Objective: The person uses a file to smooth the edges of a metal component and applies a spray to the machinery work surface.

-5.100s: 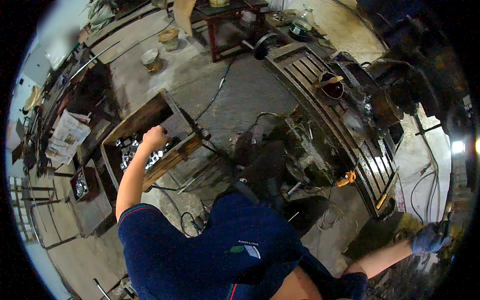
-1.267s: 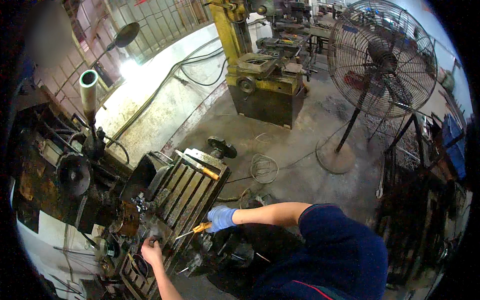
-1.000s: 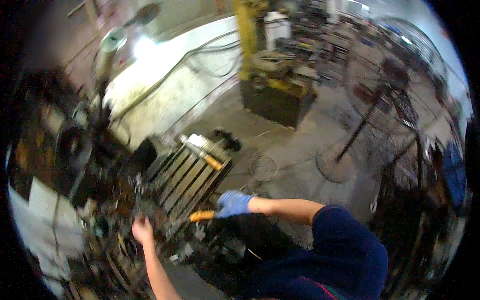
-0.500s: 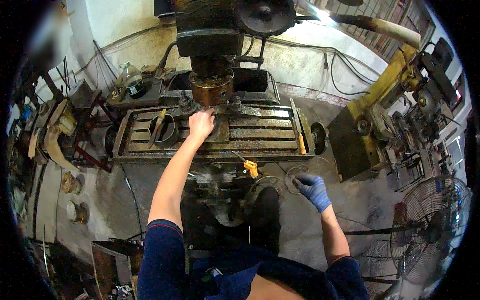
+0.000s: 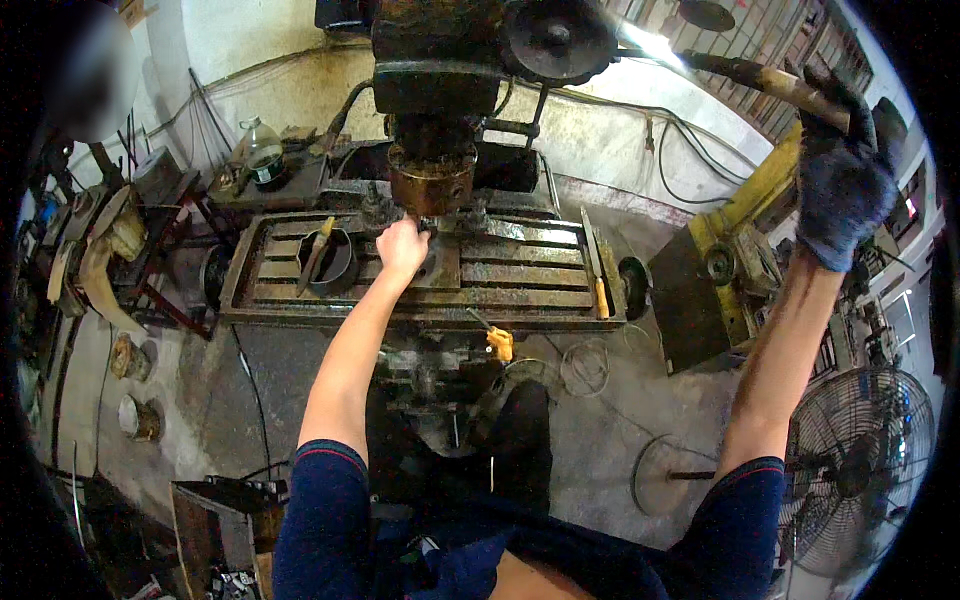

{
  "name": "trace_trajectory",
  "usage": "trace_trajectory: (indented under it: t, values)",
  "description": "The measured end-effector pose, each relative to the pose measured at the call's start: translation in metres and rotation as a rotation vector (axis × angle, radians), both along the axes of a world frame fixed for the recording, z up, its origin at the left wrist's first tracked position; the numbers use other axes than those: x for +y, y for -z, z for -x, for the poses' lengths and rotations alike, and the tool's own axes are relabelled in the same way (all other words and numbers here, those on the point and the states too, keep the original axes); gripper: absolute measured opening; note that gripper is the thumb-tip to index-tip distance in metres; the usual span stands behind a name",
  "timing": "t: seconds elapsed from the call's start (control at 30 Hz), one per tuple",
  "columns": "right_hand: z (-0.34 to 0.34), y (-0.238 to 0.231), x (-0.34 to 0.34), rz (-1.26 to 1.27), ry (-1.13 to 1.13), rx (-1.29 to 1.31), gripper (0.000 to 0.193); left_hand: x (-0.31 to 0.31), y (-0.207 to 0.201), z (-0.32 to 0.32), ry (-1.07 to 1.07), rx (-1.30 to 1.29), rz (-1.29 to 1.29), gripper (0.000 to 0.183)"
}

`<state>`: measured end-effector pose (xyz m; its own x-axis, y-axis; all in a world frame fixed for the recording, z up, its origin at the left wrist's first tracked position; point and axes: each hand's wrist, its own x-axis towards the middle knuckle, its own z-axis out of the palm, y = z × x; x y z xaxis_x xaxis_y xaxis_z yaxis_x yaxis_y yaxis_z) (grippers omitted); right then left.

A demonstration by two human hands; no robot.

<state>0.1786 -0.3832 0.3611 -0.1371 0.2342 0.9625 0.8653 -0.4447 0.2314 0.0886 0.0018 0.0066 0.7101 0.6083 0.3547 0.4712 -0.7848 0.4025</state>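
My bare left hand (image 5: 402,248) is closed at the machine table (image 5: 530,290), just below the brown metal spindle head (image 5: 432,180). A small dark part shows at its fingertips, but what the fingers hold is hidden. High on the right, my right hand (image 5: 848,185), in a dark-palmed work glove, has its fingers around the end of a long lever handle (image 5: 790,90). Left of my left hand, a brush (image 5: 322,240) with a yellow tip leans in a round dark pot (image 5: 338,265). A file (image 5: 597,262) with a yellow-orange handle lies along the table's right end.
A yellow air gun (image 5: 499,344) hangs at the table's front edge. To the right stand a yellow-and-dark machine (image 5: 700,270) and a large caged fan (image 5: 855,470). A clear plastic bottle (image 5: 263,155) stands behind on the left. Coiled hose (image 5: 584,368) lies on the floor.
My right hand has risen from beside the table's front to the lever handle at the upper right. My left hand stays below the spindle. The view has shifted slightly.
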Motion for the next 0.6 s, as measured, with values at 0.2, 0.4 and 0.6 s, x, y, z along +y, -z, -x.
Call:
trace_trajectory:
  t: [0.2, 0.4, 0.6]
  values:
    - [0.062, 0.071, 0.009, -0.188, -0.647, 0.544, 0.021, -0.002, 0.007, -0.008, -0.002, 0.015, 0.016, 0.031]
    - [0.056, 0.100, 0.023, -0.343, -0.786, 0.602, 0.039, 0.001, 0.011, -0.004, -0.010, -0.045, -0.018, 0.032]
    - [0.051, 0.110, 0.024, -0.331, -0.524, 0.313, 0.038, 0.000, 0.010, -0.009, 0.001, -0.013, -0.025, 0.033]
